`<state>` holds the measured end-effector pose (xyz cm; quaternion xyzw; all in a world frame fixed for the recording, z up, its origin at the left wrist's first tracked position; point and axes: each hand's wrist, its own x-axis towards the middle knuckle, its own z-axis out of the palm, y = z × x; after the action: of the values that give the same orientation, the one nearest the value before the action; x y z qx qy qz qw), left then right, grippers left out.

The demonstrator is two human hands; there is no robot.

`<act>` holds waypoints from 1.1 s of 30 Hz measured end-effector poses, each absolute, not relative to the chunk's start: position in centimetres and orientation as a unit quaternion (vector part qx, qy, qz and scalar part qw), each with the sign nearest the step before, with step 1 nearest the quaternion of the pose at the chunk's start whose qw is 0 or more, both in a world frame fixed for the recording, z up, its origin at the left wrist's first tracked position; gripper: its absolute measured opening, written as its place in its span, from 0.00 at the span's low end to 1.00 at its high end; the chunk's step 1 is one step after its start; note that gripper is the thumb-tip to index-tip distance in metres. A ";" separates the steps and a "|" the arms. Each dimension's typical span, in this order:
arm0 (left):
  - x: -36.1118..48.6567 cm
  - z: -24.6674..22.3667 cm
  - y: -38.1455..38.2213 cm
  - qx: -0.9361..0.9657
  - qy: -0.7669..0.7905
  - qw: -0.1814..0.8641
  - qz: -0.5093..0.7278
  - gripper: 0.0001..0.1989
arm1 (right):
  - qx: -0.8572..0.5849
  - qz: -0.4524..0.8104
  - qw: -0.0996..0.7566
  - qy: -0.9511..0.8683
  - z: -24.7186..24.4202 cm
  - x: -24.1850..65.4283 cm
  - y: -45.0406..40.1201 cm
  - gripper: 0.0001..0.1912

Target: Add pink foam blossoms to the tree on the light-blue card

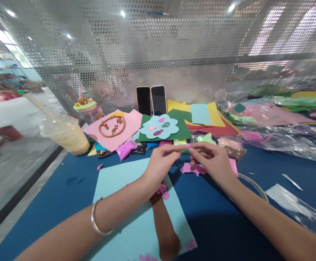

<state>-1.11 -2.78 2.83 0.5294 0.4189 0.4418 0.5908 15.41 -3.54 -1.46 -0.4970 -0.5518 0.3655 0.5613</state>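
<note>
Nearest, light-blue sheet (120, 203); at twelve o'clock both hands (162, 161) (211, 159) pinching small clay piece (186, 148): soft, light, easily squashed; best held by fingertips.

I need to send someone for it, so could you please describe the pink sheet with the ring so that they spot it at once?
Start at the two phones leaning against the perforated screen, then look just left of them. The pink sheet lies there tilted, beside the plastic cup. It alone bears a brown ring with small red flowers.

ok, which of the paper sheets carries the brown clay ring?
The pink sheet at back left, beside the drink cup. The green sheet carries a light blue cloud shape with fish instead.
</note>
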 end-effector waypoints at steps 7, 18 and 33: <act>-0.9 2.8 -3.1 0.533 0.428 0.588 0.433 0.15 | -0.520 0.284 0.553 -0.585 -1.4 15.3 -3.8 0.13; -0.7 3.4 -3.8 0.543 0.438 0.582 0.417 0.17 | -0.541 0.186 0.547 -0.611 -0.7 15.2 -4.1 0.10; -0.9 2.9 -3.7 0.653 0.442 0.462 0.406 0.19 | -0.542 0.181 0.524 -0.632 -0.6 15.2 -4.2 0.11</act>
<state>-0.93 -3.73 2.91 0.6527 0.4420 0.4064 0.4620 15.17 -4.20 -0.59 -0.5416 -0.6316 0.1815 0.5242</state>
